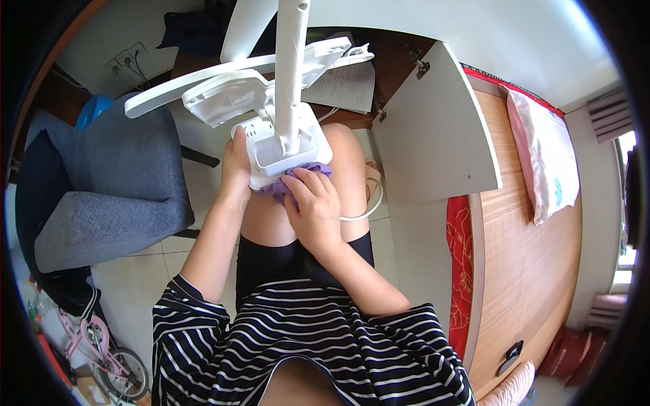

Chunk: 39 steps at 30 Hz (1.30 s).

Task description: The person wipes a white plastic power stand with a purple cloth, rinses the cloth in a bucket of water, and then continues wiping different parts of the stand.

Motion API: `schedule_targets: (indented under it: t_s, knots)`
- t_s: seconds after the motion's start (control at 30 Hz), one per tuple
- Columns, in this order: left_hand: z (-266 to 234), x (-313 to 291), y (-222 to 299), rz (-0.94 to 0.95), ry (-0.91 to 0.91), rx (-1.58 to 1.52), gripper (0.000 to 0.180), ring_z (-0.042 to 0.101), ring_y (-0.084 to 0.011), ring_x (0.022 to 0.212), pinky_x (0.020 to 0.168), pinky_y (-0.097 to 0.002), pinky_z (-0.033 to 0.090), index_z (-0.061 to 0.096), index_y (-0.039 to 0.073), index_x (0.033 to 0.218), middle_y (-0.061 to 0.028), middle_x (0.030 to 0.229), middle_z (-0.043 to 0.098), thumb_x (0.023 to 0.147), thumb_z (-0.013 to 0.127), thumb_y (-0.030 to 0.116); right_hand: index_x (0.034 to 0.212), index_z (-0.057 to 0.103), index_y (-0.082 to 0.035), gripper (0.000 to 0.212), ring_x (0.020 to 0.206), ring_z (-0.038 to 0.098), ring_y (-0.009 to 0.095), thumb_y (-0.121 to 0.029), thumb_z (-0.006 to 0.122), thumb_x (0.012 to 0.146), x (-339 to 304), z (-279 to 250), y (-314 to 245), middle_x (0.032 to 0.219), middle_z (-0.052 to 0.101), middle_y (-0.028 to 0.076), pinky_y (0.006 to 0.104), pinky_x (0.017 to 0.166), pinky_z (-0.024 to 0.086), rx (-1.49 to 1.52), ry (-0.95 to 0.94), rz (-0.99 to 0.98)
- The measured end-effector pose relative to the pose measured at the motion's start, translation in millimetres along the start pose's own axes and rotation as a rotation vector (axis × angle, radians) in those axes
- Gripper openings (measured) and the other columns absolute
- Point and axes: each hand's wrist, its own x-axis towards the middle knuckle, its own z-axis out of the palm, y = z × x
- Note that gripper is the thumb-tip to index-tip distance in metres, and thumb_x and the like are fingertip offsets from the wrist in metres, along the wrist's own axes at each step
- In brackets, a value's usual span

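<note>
A white desk lamp [288,74] rests with its base [313,128] on my knees, its stem rising toward the top of the view. The base has socket slots at its left side and a small open tray around the foot of the stem. My left hand [236,164] grips the left edge of the base, the thumb on top and the other fingers hidden. A bunched purple cloth [274,189] lies under my right hand [314,206], whose curled fingers press it to the base's near edge. From beside my right knee a white cord [376,206] loops down.
A grey-blue upholstered chair [118,162] stands at my left. To the right, a white cabinet door [437,128] hangs open beside a wooden bed surface [521,264] with a pillow [544,152]. Printed papers [338,84] lie inside the cabinet. A pink bicycle [98,345] is at lower left.
</note>
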Motion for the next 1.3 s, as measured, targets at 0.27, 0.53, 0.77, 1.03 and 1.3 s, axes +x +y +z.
schedule_targets:
  t_s: [0.27,0.53,0.77,1.03,1.3]
  knots:
    - [1.4,-6.7,-2.0,0.051,0.007,0.012,0.059,0.063,-0.0208,0.097,0.084,-0.0325,0.048,0.055,-0.01,0.116,-0.0185,0.108,0.064,0.101,0.043,0.045,0.1,0.068,-0.002,0.03,0.095,0.061,0.034,0.0,0.067,0.069,3.1,-10.4,-9.2,0.107,0.065,0.016,0.0422,0.086,0.049,-0.017,-0.183,0.052]
    - [-19.8,11.8,-11.0,0.03,0.011,0.267,0.07,0.062,-0.0242,0.097,0.084,-0.0331,0.047,0.055,-0.009,0.117,-0.0195,0.106,0.064,0.097,0.042,0.057,0.103,0.068,-0.002,0.031,0.096,0.062,0.034,0.0,0.066,0.073,-8.4,14.5,-29.9,0.109,0.066,0.014,0.0385,0.088,0.05,0.305,-0.271,0.016]
    - [-2.8,-5.3,1.8,-0.01,-0.085,-0.094,0.061,0.064,-0.0224,0.095,0.081,-0.0329,0.051,0.051,-0.007,0.123,-0.0164,0.11,0.063,0.101,0.043,0.049,0.121,0.055,-0.001,0.031,0.099,0.063,0.016,0.001,0.051,0.09,-14.0,-25.2,-0.1,0.112,0.064,0.009,0.0283,0.089,0.05,1.415,-0.522,0.796]
    - [-11.5,-6.1,0.6,-0.109,-0.038,-0.119,0.057,0.061,-0.0225,0.105,0.089,-0.0346,0.049,0.049,-0.006,0.127,-0.0151,0.117,0.061,0.103,0.039,0.044,0.113,0.054,0.0,0.022,0.097,0.058,0.017,-0.002,0.056,0.091,10.7,-31.4,0.2,0.11,0.059,0.01,0.0301,0.086,0.047,0.557,0.115,0.579]
    - [-1.0,-10.0,-1.8,-0.023,0.064,0.019,0.06,0.06,-0.0217,0.104,0.089,-0.0337,0.047,0.051,-0.007,0.126,-0.0157,0.118,0.06,0.1,0.043,0.047,0.099,0.062,-0.004,0.032,0.098,0.057,0.035,0.0,0.07,0.068,0.4,21.4,-12.2,0.104,0.06,0.015,0.0427,0.085,0.048,-0.042,0.025,0.09]
